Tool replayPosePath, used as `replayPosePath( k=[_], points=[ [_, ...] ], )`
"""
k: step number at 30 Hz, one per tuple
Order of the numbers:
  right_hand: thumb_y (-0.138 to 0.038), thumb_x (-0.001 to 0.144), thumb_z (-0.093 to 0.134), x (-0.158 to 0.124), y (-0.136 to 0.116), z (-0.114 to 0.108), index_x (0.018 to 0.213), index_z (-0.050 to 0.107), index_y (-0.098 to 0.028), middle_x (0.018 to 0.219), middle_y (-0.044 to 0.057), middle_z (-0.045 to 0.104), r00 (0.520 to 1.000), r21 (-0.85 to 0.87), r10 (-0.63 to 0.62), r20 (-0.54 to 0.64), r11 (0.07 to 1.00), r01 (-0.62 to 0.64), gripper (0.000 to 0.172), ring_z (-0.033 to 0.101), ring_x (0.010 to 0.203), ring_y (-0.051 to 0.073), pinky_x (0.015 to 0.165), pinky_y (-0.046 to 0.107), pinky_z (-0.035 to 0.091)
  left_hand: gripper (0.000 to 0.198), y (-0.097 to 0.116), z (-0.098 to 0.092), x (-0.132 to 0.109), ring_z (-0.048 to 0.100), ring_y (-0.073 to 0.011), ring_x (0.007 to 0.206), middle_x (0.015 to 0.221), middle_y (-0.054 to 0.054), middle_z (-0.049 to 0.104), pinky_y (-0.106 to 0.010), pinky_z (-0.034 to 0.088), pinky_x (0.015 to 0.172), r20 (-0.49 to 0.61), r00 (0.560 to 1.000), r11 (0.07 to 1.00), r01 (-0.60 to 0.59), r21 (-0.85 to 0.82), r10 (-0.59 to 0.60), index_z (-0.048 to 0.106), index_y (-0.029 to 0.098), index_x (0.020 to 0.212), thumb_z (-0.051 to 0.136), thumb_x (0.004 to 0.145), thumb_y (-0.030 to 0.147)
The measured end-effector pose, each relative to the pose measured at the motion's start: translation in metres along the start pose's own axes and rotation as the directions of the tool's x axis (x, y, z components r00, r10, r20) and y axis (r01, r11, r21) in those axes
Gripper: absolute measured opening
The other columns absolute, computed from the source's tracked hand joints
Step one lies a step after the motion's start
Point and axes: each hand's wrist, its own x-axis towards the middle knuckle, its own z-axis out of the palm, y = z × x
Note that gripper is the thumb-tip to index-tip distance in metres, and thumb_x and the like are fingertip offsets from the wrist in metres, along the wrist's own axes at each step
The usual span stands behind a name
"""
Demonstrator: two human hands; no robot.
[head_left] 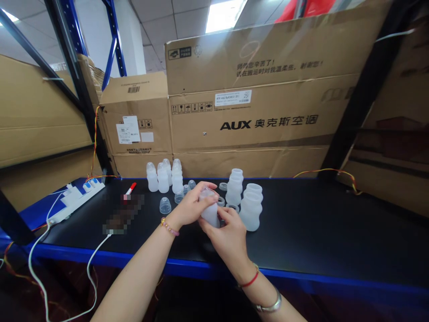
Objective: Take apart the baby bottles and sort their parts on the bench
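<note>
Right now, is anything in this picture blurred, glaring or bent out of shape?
In the head view, the ceiling light glares white, the blue shelf upright leans from wide-angle distortion, and a pixelated patch hides something on the black workbench; the plastic bottle between the left hand and right hand looks sharp.

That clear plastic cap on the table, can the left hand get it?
Probably yes: the cap sits just beside the left hand with nothing between, but that hand grips a plastic bottle and must likely let go first.
</note>
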Motion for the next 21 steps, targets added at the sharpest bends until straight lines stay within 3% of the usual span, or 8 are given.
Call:
replayPosePath(
  k=[3, 6, 15, 18, 21],
  points=[
    [-0.042, 0.071, 0.072, -0.001, -0.002, -0.002, 0.082, 0.076, -0.02, 0.079, 0.004, 0.064, 1.0, -0.035, -0.009, -0.03, 0.999, 0.008, 0.025, 0.058, 0.066, 0.018, 0.063, 0.031, 0.049, 0.045, 0.001, -0.003, 0.001, 0.063, -0.0251, 0.109, 0.115, -0.011, 0.068, -0.037, 0.047, 0.094, 0.111, 0.993, 0.968, 0.067, -0.24, -0.041, 0.061, 0.018, 0.12, 0.067, 0.081, 0.04],
    [-0.042, 0.072, 0.071, -0.002, -0.004, -0.004, 0.081, 0.076, -0.02, 0.08, 0.005, 0.066, 0.999, -0.059, -0.019, -0.046, 0.998, 0.016, 0.024, 0.06, 0.067, 0.018, 0.065, 0.031, 0.05, 0.045, 0.002, -0.004, 0.001, 0.064, -0.0253, 0.108, 0.111, -0.011, 0.07, -0.036, 0.047, 0.093, 0.121, 0.992, 0.96, 0.076, -0.269, -0.044, 0.064, 0.017, 0.116, 0.074, 0.078, 0.038],
    [-0.043, 0.077, 0.067, -0.014, 0.001, -0.017, 0.1, 0.077, -0.021, 0.088, 0.006, 0.07, 0.989, -0.115, -0.093, -0.111, 0.99, 0.08, 0.034, 0.067, 0.074, 0.019, 0.068, 0.03, 0.053, 0.055, -0.003, 0.007, 0.002, 0.06, -0.0141, 0.079, 0.088, -0.002, 0.063, -0.027, 0.046, 0.072, -0.041, 0.999, 0.984, 0.004, -0.178, -0.011, 0.056, 0.017, 0.094, 0.083, 0.065, 0.055],
    [-0.044, 0.078, 0.067, -0.019, 0.007, -0.018, 0.1, 0.077, -0.021, 0.09, 0.006, 0.071, 0.987, -0.151, -0.118, -0.111, 0.983, 0.1, 0.034, 0.068, 0.075, 0.02, 0.068, 0.03, 0.054, 0.053, -0.003, 0.01, 0.0, 0.051, -0.0105, 0.07, 0.081, 0.002, 0.057, -0.023, 0.04, 0.063, -0.07, 0.997, 0.998, -0.028, -0.056, 0.024, 0.057, 0.018, 0.096, 0.082, 0.066, 0.054],
    [-0.047, 0.078, 0.068, -0.022, 0.011, -0.019, 0.099, 0.077, -0.022, 0.094, 0.007, 0.072, 0.99, -0.156, -0.1, -0.094, 0.984, 0.085, 0.035, 0.068, 0.078, 0.02, 0.068, 0.03, 0.054, 0.046, 0.001, 0.01, -0.002, 0.05, -0.0119, 0.074, 0.086, 0.0, 0.057, -0.025, 0.04, 0.066, -0.061, 0.995, 0.991, -0.067, 0.115, 0.075, 0.064, 0.018, 0.095, 0.078, 0.071, 0.054]
  ],
)
